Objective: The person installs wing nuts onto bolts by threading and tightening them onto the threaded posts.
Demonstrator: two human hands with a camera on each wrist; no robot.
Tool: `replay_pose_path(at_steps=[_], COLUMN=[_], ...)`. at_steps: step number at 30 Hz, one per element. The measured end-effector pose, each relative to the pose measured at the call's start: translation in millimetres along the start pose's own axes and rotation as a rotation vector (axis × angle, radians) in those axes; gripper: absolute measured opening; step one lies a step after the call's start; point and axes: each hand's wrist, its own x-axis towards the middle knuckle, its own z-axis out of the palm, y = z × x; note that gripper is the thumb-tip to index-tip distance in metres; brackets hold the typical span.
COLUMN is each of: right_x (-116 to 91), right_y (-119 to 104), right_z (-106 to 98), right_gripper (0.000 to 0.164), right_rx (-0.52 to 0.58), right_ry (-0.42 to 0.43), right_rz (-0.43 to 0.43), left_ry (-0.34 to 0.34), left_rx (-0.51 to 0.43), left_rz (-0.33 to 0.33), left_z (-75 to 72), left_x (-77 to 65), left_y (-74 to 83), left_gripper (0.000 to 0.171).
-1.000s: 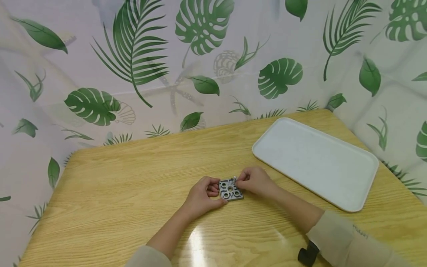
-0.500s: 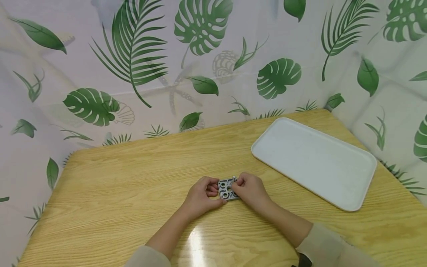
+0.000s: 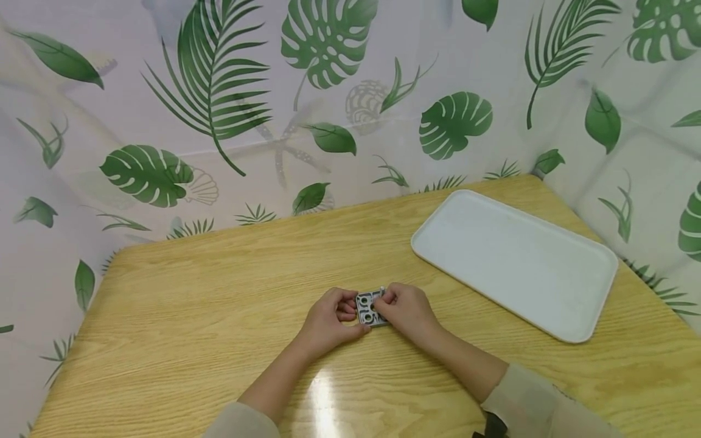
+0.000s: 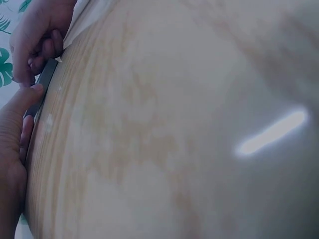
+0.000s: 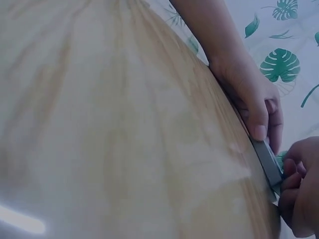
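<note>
A small square grey metal plate (image 3: pixel 366 309) with round holes and grooves lies on the wooden table. My left hand (image 3: pixel 330 319) grips its left side, the thumb at the near edge and the fingertips near the far left corner. Over the plate's right part, my right hand (image 3: pixel 408 309) pinches a small silvery bolt-like pin (image 3: pixel 382 289) standing at the far right corner. Its lower end and the right-hand holes are hidden by the fingers. In the left wrist view the plate's dark side edge (image 4: pixel 47 77) shows between both hands; the right wrist view shows that edge (image 5: pixel 268 163) too.
A white rectangular tray (image 3: pixel 515 261) lies at the table's right, beyond the right hand. The wooden table (image 3: pixel 219 304) extends around the hands, with a leaf-patterned cloth (image 3: pixel 263 152) hanging behind it.
My right hand has shifted a little left over the plate, its fingers now covering more of the right-hand holes. The left hand keeps its grip, and the plate stays nearly in place.
</note>
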Motion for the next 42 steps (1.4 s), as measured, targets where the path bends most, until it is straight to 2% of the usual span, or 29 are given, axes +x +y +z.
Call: replay_pose_path(at_steps=[6, 10, 14, 16, 19, 26, 34, 42], right_x=[13.1, 32.3, 46.2, 49.5, 50.2, 44.7, 39.6, 38.9], right_y=[4.4, 11.6, 18.2, 21.5, 22.7, 17.6, 18.2, 18.0], right_z=[-28.3, -51.2, -60.7, -60.1, -57.2, -47.7, -40.1, -37.0], right_gripper=[0.017, 0.017, 0.029, 0.029, 0.026, 0.016, 0.013, 0.014], right_rx=[-0.039, -0.053, -0.099, -0.127, -0.153, -0.203, -0.192, -0.203], right_ry=[-0.171, -0.327, -0.482, -0.519, -0.515, -0.397, -0.281, -0.256], right_rz=[-0.07, -0.18, -0.275, -0.295, -0.316, -0.413, -0.409, -0.448], left_ry=[-0.002, 0.002, 0.0, -0.002, 0.0, 0.002, 0.007, 0.01], left_rx=[-0.01, -0.01, -0.01, -0.013, -0.01, 0.004, 0.024, -0.001], left_rz=[-0.045, -0.055, -0.051, -0.047, -0.043, -0.038, -0.056, -0.03], left_z=[2.5, 3.0, 3.7, 4.1, 4.1, 3.8, 1.8, 0.9], left_x=[0.6, 1.1, 0.7, 0.5, 0.3, 0.5, 1.3, 0.3], left_y=[-0.9, -0.5, -0.5, -0.5, 0.0, 0.2, 0.2, -1.6], left_gripper=[0.059, 0.06, 0.06, 0.06, 0.06, 0.06, 0.06, 0.062])
